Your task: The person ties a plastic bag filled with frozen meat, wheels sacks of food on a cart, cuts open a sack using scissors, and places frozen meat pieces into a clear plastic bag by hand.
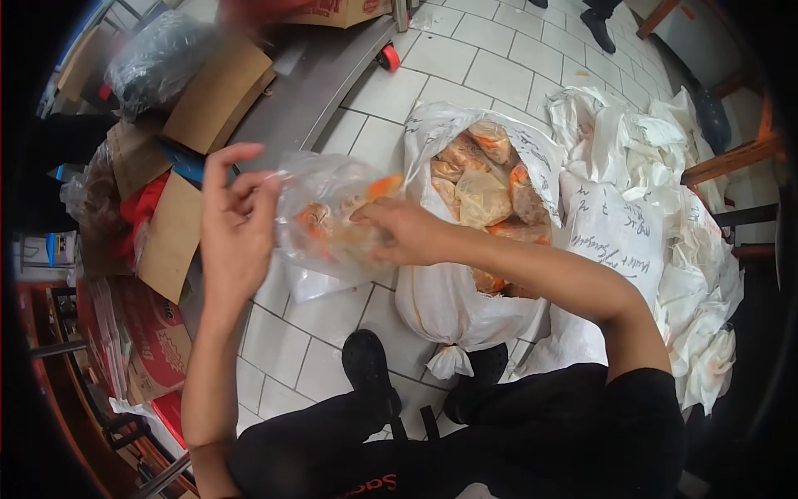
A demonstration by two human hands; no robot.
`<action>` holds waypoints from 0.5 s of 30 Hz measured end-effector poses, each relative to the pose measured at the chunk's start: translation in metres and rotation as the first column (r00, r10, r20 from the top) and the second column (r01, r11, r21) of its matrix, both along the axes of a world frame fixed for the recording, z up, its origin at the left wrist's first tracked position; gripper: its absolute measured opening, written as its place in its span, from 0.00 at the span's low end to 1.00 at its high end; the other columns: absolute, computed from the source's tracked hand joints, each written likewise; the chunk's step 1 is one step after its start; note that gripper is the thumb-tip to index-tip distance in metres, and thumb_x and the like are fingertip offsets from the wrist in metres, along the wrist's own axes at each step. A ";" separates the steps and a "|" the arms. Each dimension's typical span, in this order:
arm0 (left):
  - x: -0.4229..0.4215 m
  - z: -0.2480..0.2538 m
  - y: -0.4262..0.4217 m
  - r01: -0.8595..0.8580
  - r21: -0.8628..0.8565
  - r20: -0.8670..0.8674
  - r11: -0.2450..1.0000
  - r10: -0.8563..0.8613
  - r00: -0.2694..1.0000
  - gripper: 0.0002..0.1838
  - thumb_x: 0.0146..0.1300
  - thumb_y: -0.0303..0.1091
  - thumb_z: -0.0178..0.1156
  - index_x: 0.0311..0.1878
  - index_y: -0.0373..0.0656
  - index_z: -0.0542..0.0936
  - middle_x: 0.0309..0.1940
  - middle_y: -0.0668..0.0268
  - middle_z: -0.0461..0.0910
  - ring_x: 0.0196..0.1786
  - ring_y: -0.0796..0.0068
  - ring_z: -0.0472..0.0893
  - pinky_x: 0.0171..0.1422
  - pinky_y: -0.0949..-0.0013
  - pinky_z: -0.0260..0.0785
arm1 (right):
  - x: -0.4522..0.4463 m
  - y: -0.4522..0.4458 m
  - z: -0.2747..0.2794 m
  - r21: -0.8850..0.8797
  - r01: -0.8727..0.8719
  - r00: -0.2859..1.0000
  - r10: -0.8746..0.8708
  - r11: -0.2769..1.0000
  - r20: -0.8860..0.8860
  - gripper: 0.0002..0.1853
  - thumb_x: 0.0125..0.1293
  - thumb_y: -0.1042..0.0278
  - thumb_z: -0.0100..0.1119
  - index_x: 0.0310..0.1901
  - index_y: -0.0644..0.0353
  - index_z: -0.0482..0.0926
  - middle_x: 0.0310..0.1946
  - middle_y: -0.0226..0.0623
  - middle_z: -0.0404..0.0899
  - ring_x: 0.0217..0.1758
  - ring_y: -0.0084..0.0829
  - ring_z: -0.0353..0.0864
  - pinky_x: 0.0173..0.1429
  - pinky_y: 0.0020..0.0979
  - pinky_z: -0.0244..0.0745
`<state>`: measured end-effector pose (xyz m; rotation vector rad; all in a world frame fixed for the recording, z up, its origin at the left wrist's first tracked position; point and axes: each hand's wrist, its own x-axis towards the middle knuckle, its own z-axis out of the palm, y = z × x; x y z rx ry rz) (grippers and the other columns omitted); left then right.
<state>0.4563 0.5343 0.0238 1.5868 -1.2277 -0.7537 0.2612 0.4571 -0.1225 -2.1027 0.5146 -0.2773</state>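
Observation:
A clear plastic bag (332, 237) with orange and brown contents hangs between my hands. My left hand (241, 224) is at its left side, with the thumb near the bag's upper edge and the other fingers apart. My right hand (399, 233) is at the bag's right side, its fingers curled at the plastic beside an orange piece (385, 185). Right of the bag stands an open white sack (428, 303), filled with several clear bags of brown and orange contents (485, 198). My right forearm passes over this sack.
More white sacks with handwriting (611, 233) stand at the right. A metal cart (312, 79) with a red wheel (388, 57) is at the upper left. Cardboard boxes (218, 96) lie at the left. A person's dark shoe (598, 31) shows at the top, on the tiled floor (291, 349).

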 end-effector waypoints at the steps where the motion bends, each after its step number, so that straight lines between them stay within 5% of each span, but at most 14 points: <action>1: -0.010 0.002 -0.006 0.062 -0.033 0.030 0.998 -0.061 0.998 0.18 0.67 0.26 0.55 0.57 0.40 0.63 0.36 0.65 0.80 0.32 0.87 0.75 0.32 0.85 0.63 | 0.001 -0.002 -0.016 -0.007 -0.002 1.000 0.002 1.000 0.007 0.31 0.50 0.65 0.69 0.57 0.60 0.70 0.53 0.44 0.72 0.58 0.44 0.72 0.59 0.39 0.72; 4: -0.014 0.001 -0.009 0.086 -0.016 -0.026 0.996 -0.087 0.996 0.18 0.66 0.25 0.56 0.57 0.40 0.64 0.34 0.69 0.76 0.31 0.88 0.71 0.34 0.85 0.62 | -0.003 0.006 -0.047 -0.145 0.034 0.995 -0.047 0.989 -0.086 0.35 0.49 0.65 0.70 0.60 0.60 0.67 0.57 0.47 0.69 0.61 0.48 0.69 0.64 0.40 0.67; 6: -0.011 -0.002 -0.010 0.098 0.007 -0.032 0.995 -0.097 0.995 0.19 0.66 0.25 0.56 0.57 0.39 0.64 0.34 0.70 0.74 0.31 0.87 0.69 0.35 0.83 0.63 | -0.003 0.007 -0.047 -0.409 -0.015 0.979 -0.070 0.912 -0.192 0.41 0.46 0.60 0.72 0.63 0.58 0.64 0.59 0.50 0.67 0.62 0.50 0.68 0.68 0.39 0.62; 9: -0.011 -0.004 -0.005 0.146 0.018 0.148 0.989 -0.147 0.978 0.23 0.59 0.24 0.60 0.57 0.38 0.64 0.34 0.66 0.72 0.37 0.82 0.74 0.42 0.76 0.67 | 0.012 0.013 -0.027 -0.563 -0.178 0.899 -0.100 0.807 -0.427 0.47 0.44 0.55 0.73 0.67 0.54 0.60 0.63 0.51 0.64 0.65 0.48 0.66 0.70 0.42 0.58; 10: -0.013 0.006 -0.003 0.144 0.111 0.330 0.983 -0.174 0.928 0.27 0.56 0.25 0.62 0.58 0.39 0.64 0.34 0.64 0.72 0.37 0.77 0.75 0.43 0.73 0.68 | 0.020 0.014 -0.019 -0.598 -0.243 0.860 -0.115 0.764 -0.497 0.50 0.43 0.53 0.74 0.68 0.52 0.59 0.65 0.51 0.63 0.66 0.48 0.65 0.70 0.44 0.57; 12: -0.011 0.012 0.002 0.115 0.199 0.501 0.973 -0.202 0.842 0.31 0.52 0.25 0.64 0.60 0.41 0.64 0.34 0.62 0.71 0.38 0.73 0.76 0.44 0.70 0.68 | 0.039 -0.008 -0.011 -0.205 -0.345 0.635 0.067 0.916 -0.770 0.58 0.42 0.47 0.73 0.73 0.45 0.49 0.70 0.49 0.56 0.71 0.44 0.60 0.70 0.55 0.54; 15: 0.002 0.016 0.008 -0.009 0.233 0.647 0.972 -0.149 0.747 0.36 0.50 0.26 0.67 0.63 0.47 0.63 0.33 0.66 0.68 0.36 0.69 0.72 0.45 0.73 0.66 | 0.054 -0.035 -0.038 -0.036 -0.320 0.607 0.176 0.947 -0.775 0.58 0.44 0.45 0.71 0.74 0.43 0.46 0.70 0.46 0.56 0.71 0.47 0.59 0.70 0.59 0.51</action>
